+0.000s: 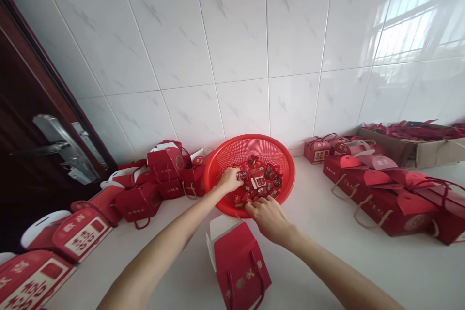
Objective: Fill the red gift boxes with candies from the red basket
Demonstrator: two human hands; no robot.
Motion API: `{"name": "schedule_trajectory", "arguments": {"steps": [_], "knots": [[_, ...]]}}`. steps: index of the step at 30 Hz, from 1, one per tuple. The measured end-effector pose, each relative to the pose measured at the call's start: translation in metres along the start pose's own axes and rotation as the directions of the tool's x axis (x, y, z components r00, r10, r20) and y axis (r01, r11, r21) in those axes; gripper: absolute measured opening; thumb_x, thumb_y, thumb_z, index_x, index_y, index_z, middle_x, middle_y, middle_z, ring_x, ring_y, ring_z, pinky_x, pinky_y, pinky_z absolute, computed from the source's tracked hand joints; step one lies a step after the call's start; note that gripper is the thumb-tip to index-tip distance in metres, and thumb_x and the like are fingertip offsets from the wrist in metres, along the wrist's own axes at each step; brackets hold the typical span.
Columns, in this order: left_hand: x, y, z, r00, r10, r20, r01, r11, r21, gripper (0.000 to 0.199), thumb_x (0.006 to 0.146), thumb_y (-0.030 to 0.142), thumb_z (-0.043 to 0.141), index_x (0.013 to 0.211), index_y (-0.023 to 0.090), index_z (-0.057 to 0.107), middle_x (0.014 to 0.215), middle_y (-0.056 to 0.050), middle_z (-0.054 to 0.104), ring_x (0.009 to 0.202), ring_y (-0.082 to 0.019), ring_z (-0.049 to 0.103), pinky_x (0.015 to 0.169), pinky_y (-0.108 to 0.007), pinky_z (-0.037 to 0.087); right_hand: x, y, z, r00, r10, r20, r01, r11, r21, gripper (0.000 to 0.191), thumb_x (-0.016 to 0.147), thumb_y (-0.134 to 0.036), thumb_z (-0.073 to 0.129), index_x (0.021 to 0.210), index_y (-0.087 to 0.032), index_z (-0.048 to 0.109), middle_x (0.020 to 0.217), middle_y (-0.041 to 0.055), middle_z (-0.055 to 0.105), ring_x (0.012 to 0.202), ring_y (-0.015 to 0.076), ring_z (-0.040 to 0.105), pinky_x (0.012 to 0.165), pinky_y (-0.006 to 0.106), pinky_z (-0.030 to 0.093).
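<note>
A red plastic basket [290, 174] against the tiled wall holds several small red-wrapped candies [271, 174]. Inside its left part, my left hand [231, 180] has its fingers closed on a small wrapped candy [241, 175]. My right hand [268, 213] reaches over the near rim, fingers bent together on a small wrapped piece, largely covered by the fingers. Just in front of the basket, between my forearms, a red gift box [238, 261] with rope handles stands with its white inner flaps open.
Several red boxes [138, 202] line the left side, beside a dark door [32, 106] with a metal handle. More red boxes [378, 198] with rope handles stand on the right. A cardboard box [421, 152] of red ribbon-like items lies behind them.
</note>
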State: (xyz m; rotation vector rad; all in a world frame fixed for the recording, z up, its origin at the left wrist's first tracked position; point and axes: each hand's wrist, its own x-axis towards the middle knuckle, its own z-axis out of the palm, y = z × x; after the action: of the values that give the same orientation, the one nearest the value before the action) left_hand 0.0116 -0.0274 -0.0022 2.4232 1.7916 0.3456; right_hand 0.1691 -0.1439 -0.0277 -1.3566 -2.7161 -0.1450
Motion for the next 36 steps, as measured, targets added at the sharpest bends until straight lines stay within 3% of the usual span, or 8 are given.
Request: {"name": "schedule_trajectory", "arguments": {"steps": [5,9,14,20,23,27,33,36], "knots": [[0.000,-0.001,-0.002,0.990,0.067,-0.121,-0.080,0.991,-0.107,0.031,0.086,0.030,0.062,0.113,0.015,0.064,0.114,-0.011,0.068,0.107,-0.023,0.064,0.094,-0.032,0.049,0.003,0.001,0.008,0.997,-0.001,-0.079,-0.001,1.000,-0.030,0.024,0.091,-0.006,0.047,0.105,-0.016,0.063,0.090,0.0108,0.073,0.090,0.0257,0.065,0.074,0.036,0.036],[0.003,0.001,0.003,0.982,0.133,-0.130,-0.151,0.979,-0.134,0.059,0.073,0.032,0.076,0.128,0.018,0.059,0.134,-0.012,0.057,0.122,-0.027,0.058,0.104,-0.036,0.045,0.007,0.004,0.019,0.987,0.034,-0.155,-0.041,0.998,-0.043,0.021,0.089,-0.004,0.052,0.097,-0.019,0.064,0.083,0.0067,0.072,0.084,0.0216,0.063,0.076,0.034,0.035],[0.010,0.019,0.005,0.974,0.189,-0.121,-0.184,0.982,0.052,0.066,0.075,0.038,0.074,0.135,0.016,0.056,0.147,-0.019,0.042,0.132,-0.037,0.047,0.109,-0.047,0.039,0.012,0.005,0.044,0.943,0.010,-0.333,-0.047,0.994,-0.101,0.016,0.088,-0.006,0.057,0.090,-0.020,0.064,0.077,0.0043,0.070,0.080,0.0212,0.060,0.085,0.037,0.035],[0.013,0.045,0.017,0.913,0.395,0.101,-0.408,0.880,0.245,0.087,0.066,0.049,0.082,0.143,0.027,0.049,0.160,-0.018,0.024,0.147,-0.045,0.018,0.116,-0.065,0.016,0.015,-0.003,0.075,0.851,-0.028,-0.524,-0.078,0.981,-0.179,0.013,0.088,-0.008,0.062,0.091,-0.020,0.065,0.076,0.0041,0.068,0.081,0.0230,0.058,0.098,0.044,0.033],[0.015,0.047,0.021,0.916,0.394,0.081,-0.400,0.872,0.281,0.077,0.069,0.035,0.082,0.140,0.028,0.052,0.158,-0.018,0.030,0.145,-0.045,0.023,0.113,-0.067,0.020,0.015,-0.002,0.082,0.829,0.005,-0.560,-0.111,0.981,-0.156,0.012,0.089,-0.010,0.062,0.092,-0.021,0.065,0.075,0.0041,0.066,0.079,0.0225,0.057,0.093,0.043,0.035],[0.019,0.038,0.013,0.931,0.362,-0.056,-0.331,0.897,0.291,0.052,0.078,0.016,0.070,0.128,0.026,0.061,0.143,-0.015,0.049,0.135,-0.036,0.042,0.110,-0.055,0.036,0.016,0.001,0.087,0.822,0.031,-0.569,-0.135,0.981,-0.141,0.011,0.090,-0.010,0.061,0.091,-0.020,0.065,0.076,0.0053,0.065,0.078,0.0222,0.054,0.084,0.039,0.037],[0.015,0.011,-0.009,0.945,0.297,-0.138,-0.259,0.936,0.240,0.040,0.091,0.023,0.057,0.131,0.020,0.059,0.143,-0.015,0.047,0.130,-0.031,0.050,0.106,-0.046,0.045,0.020,0.000,0.090,0.785,0.031,-0.619,-0.160,0.975,-0.154,0.013,0.091,-0.009,0.057,0.089,-0.021,0.063,0.078,0.0048,0.064,0.078,0.0219,0.052,0.083,0.039,0.037],[0.003,0.000,-0.012,0.945,0.280,-0.167,-0.244,0.948,0.205,0.044,0.087,0.018,0.059,0.131,0.017,0.060,0.141,-0.016,0.049,0.131,-0.032,0.050,0.109,-0.046,0.043,0.021,0.002,0.089,0.765,0.033,-0.643,-0.161,0.977,-0.142,0.015,0.091,-0.007,0.056,0.088,-0.021,0.060,0.079,0.0046,0.063,0.078,0.0219,0.051,0.084,0.039,0.037]]}}
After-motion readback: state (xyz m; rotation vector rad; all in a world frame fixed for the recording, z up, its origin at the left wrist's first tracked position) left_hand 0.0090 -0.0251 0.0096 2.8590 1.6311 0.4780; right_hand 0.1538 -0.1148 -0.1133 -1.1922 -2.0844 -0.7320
